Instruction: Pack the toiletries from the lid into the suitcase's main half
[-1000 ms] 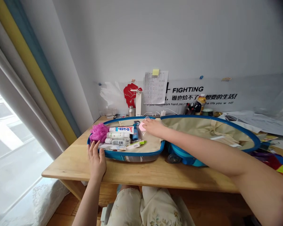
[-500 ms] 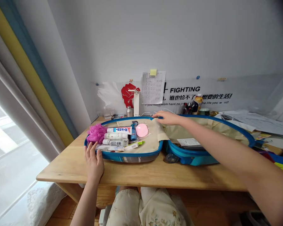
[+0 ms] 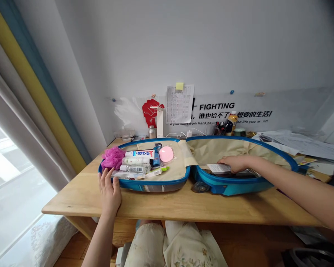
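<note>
A blue suitcase (image 3: 161, 184) lies open on a wooden desk (image 3: 167, 207), with beige lining in both halves. Its left half holds a pink bath pouf (image 3: 113, 157), several tubes and small bottles (image 3: 136, 161) and a round pink case (image 3: 166, 154). My left hand (image 3: 109, 189) rests flat on the desk, fingers apart, its fingertips at the left half's front rim. In the right half, my right hand (image 3: 235, 163) lies palm down on a white packet (image 3: 218, 168) near the front wall. Whether its fingers grip the packet I cannot make out.
Along the wall stand a small lamp (image 3: 159, 124), a metal bottle (image 3: 151, 131), a yellow bottle (image 3: 231, 122) and pens. Loose papers (image 3: 300, 142) pile up at the desk's right. Curtains (image 3: 30, 111) hang at the left by a window. My lap shows below the desk edge.
My right hand left the round pink case in the left half, passed along the suitcase's back rim, and now lies on the white packet in the right half. My left hand stayed put.
</note>
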`<state>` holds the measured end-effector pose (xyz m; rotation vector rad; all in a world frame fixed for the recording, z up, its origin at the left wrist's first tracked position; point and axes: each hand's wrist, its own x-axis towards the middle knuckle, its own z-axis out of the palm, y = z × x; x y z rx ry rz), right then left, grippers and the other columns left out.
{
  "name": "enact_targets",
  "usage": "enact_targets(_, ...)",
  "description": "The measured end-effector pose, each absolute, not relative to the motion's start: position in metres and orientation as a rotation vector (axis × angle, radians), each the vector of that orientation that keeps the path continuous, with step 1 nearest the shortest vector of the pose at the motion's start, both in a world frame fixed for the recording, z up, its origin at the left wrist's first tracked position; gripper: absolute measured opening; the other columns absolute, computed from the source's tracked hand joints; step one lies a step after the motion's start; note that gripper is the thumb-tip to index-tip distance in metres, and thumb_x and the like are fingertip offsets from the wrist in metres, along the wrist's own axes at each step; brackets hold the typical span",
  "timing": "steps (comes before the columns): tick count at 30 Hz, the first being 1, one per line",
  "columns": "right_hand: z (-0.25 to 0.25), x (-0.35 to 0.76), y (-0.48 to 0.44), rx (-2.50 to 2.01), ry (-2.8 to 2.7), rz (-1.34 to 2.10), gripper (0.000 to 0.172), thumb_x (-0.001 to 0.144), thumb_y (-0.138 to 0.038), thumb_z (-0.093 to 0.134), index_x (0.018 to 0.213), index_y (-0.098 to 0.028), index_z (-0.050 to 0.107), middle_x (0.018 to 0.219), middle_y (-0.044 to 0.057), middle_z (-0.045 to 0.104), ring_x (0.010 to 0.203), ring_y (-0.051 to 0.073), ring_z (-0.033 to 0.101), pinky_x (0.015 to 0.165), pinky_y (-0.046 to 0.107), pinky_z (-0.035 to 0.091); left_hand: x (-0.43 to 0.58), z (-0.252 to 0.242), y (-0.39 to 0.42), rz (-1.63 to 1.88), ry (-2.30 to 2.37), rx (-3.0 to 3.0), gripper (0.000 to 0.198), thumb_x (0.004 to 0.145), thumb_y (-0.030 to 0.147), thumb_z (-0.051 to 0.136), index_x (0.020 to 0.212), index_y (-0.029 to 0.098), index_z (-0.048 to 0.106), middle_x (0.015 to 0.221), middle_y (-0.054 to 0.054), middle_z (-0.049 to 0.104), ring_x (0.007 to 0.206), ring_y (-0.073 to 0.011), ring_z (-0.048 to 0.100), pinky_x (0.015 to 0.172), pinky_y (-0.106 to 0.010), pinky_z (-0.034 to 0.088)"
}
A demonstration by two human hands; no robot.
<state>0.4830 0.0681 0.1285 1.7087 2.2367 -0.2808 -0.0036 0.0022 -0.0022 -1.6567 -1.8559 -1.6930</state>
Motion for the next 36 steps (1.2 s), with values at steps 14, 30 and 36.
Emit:
enact_targets(14, 0.200, 0.480, 0.071, 1.816, 2.453, 0.090, 0.065, 0.061, -0.019, 0.059, 0.125, -0.014, 0.060, 0.119, 0.020, 0.061, 0.113, 0.033, 0.056, 0.097, 0.042, 0.044, -0.002, -0.002, 0.002, -1.725, -1.856, -1.665, 0.046, 0.099, 0.042, 0.034, 0.134, 0.019, 0.052, 0.150, -0.013, 0.038, 0.147, -0.0272, 0.017, 0.120, -0.051, 0.013)
enact_targets(30, 0.162, 0.202, 0.176, 1.420, 3.077, 0.191, 0.042, 0.083, -0.031, 0.062, 0.122, -0.017, 0.056, 0.128, 0.011, 0.058, 0.120, 0.025, 0.052, 0.101, 0.045, 0.043, -0.002, -0.003, 0.002, -1.727, -1.872, -1.658, 0.045, 0.098, 0.042, 0.035, 0.133, 0.018, 0.052, 0.148, -0.014, 0.040, 0.147, -0.0282, 0.018, 0.120, -0.051, 0.015)
enact_targets(36, 0.141, 0.159, 0.186, 1.332, 3.088, 0.136, 0.040, 0.090, -0.040, 0.057, 0.123, -0.018, 0.056, 0.129, 0.010, 0.056, 0.117, 0.023, 0.054, 0.100, 0.049, 0.045, -0.003, -0.005, 0.004, -1.716, -1.854, -1.656, 0.044, 0.098, 0.041, 0.035, 0.132, 0.020, 0.052, 0.147, -0.013, 0.042, 0.147, -0.0273, 0.019, 0.119, -0.052, 0.017)
